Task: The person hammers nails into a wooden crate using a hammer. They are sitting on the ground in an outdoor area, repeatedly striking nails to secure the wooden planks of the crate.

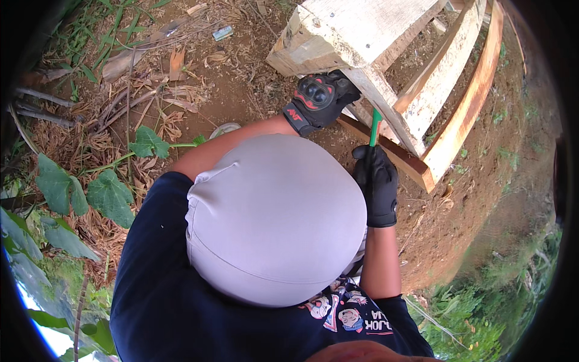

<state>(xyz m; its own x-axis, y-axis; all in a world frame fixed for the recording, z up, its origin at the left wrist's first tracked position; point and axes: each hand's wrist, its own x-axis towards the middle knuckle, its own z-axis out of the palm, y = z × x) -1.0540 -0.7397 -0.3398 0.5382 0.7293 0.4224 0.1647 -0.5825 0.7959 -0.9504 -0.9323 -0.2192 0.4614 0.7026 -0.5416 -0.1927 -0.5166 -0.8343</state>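
My left hand (pixel 318 98), in a black glove with a red-trimmed knuckle guard, rests against the underside of a pale wooden frame (pixel 325 39). The frame's edge hides most of its fingers. To its right, my right hand (pixel 376 184), also black-gloved, is closed around a slim green tool (pixel 375 128). The tool points up and away from me, its far part passing between the frame's timbers. What kind of tool it is cannot be made out. A brown-edged crosspiece (pixel 416 166) of the frame lies just beside that hand.
Long, slightly curved timbers (pixel 464 114) run to the far right. Bare brown soil (pixel 434 241) lies on the right. Dry leaves (pixel 175 102) and wood scraps litter the left, with a green-leaved vine (pixel 108 196) beside my left arm. A pale round cap (pixel 277 217) covers the centre.
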